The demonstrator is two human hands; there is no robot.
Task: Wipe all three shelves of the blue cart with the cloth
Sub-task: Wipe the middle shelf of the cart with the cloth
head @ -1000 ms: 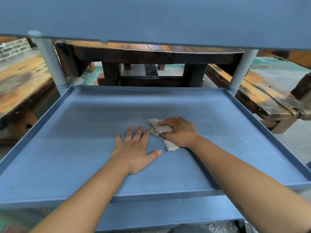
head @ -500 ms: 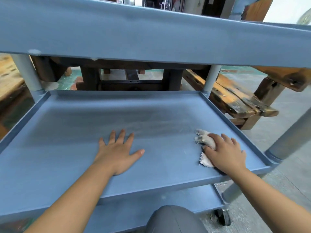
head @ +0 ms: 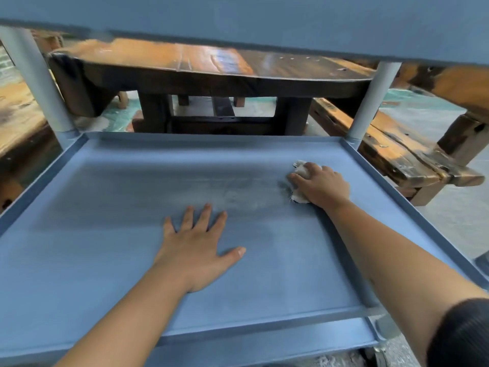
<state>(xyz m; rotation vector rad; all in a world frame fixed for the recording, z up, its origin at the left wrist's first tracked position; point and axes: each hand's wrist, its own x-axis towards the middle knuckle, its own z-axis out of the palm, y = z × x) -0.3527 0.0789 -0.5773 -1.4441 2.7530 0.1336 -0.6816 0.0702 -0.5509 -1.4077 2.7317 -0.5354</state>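
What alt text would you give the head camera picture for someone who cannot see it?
A person's right hand presses a crumpled pale cloth onto the middle shelf of a blue cart, toward its far right. The left hand rests flat, fingers spread, mid-shelf. Dark wooden benches stand behind.

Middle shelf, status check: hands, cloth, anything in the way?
Right hand grips cloth, far right. Left hand flat on middle shelf. Nothing in the way.

Head view, seemingly close, downward-forward
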